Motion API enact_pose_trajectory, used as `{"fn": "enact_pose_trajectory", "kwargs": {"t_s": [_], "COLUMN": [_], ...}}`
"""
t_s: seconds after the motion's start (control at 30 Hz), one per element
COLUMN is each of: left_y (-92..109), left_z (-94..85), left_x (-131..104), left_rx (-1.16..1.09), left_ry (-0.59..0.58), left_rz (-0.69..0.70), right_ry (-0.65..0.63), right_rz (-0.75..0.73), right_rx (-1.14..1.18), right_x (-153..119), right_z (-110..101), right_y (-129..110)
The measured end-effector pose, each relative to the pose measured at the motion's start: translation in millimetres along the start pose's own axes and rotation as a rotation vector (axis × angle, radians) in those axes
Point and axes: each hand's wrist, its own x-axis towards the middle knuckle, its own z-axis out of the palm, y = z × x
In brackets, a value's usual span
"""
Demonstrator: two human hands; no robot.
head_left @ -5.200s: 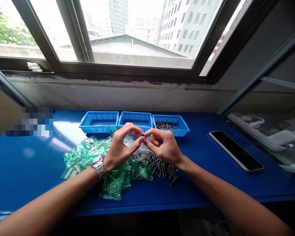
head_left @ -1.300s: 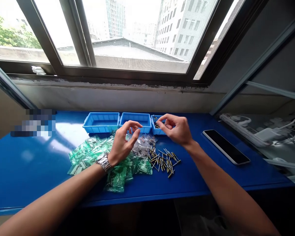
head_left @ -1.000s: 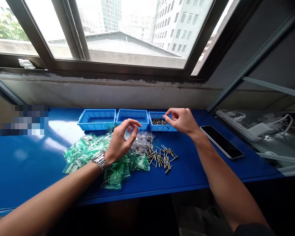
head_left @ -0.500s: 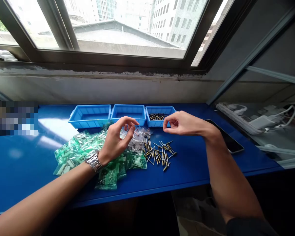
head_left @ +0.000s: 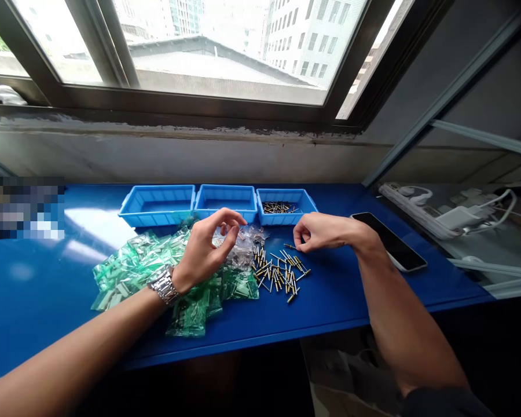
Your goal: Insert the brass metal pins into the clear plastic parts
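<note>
My right hand [head_left: 319, 230] is pinched on a blind rivet [head_left: 290, 247], low over the table in front of the right-hand blue bin [head_left: 282, 219]. Just below it lies a loose pile of blind rivets [head_left: 282, 275] with silver pins and brassy bodies. My left hand [head_left: 211, 246], with a metal watch [head_left: 165, 286] at the wrist, hovers over the bags. Its fingers are curved, the thumb stands apart, and no object shows between them. Under it spread green plastic bags [head_left: 132, 272] of small parts, with clear plastic bags [head_left: 245, 246] beside the rivets.
Two more blue bins, the left [head_left: 156, 220] and the middle [head_left: 226, 197], stand in the row along the wall. Dark rivets lie in the right-hand bin. A phone [head_left: 395, 240] rests on the blue table [head_left: 330, 301], near a power strip [head_left: 417, 208] at the right.
My right hand has come down from beside the right-hand bin to the table near the rivet pile, and a rivet now shows at its fingertips. My left hand has barely moved.
</note>
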Motion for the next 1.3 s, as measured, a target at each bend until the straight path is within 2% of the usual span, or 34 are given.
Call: {"fn": "enact_pose_trajectory", "kwargs": {"t_s": [0.07,0.23,0.33,0.47,0.77,1.07,1.3], "left_y": [0,2,3,1,1,-4,-2], "left_z": [0.3,-0.5,-1.3,-0.6,-0.8,-0.6,-1.3], "left_x": [0,0,1,2,3,3,3], "left_rx": [0.005,0.095,0.135,0.158,0.126,0.098,0.072], "left_ry": [-0.003,-0.036,-0.04,-0.072,-0.06,-0.012,-0.057], "left_rz": [0.004,0.035,0.058,0.071,0.029,-0.009,-0.031], "right_ry": [0.056,0.449,0.579,0.64,0.666,0.872,0.974], "right_rz": [-0.071,-0.363,-0.493,-0.558,-0.602,-0.634,-0.709], "right_rx": [0.035,0.152,0.175,0.198,0.199,0.235,0.239], "right_x": [1,10,21,30,36,30,28], "right_z": [2,19,34,46,53,54,60], "right_y": [-3,-32,-49,-58,-57,-62,-67]}}
